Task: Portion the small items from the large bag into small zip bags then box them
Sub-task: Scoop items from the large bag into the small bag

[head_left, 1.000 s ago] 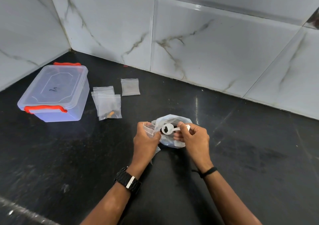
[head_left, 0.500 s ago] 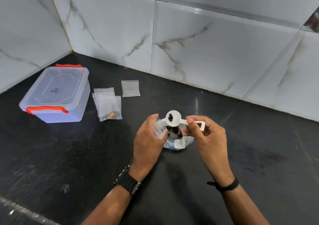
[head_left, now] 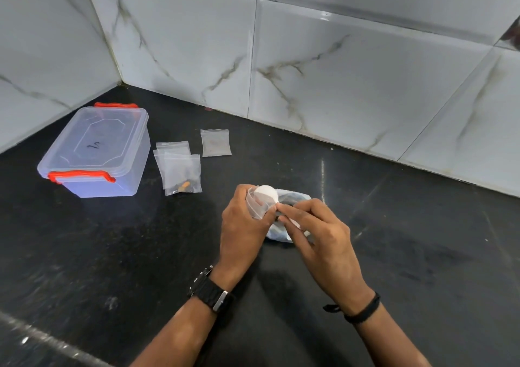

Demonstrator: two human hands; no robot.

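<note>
My left hand (head_left: 244,226) grips a small clear zip bag (head_left: 255,207) upright, its mouth facing up. My right hand (head_left: 318,231) pinches the handle of a white plastic scoop (head_left: 266,193), whose round bowl is tipped over the small bag's mouth. Behind both hands lies the large clear bag (head_left: 292,200) with dark small items inside, mostly hidden by my fingers. Several small zip bags (head_left: 180,167) lie to the left, one holding an orange and dark bits. Another small bag (head_left: 215,142) lies apart, farther back.
A clear plastic box (head_left: 95,153) with a shut lid and red clips stands at the far left on the black stone counter (head_left: 422,240). White marble-look tiled walls (head_left: 309,57) close off the back and the left corner.
The scoop has been lifted out of the large bag, carried left and turned over onto the small bag's mouth. My left hand has stayed around the small bag.
</note>
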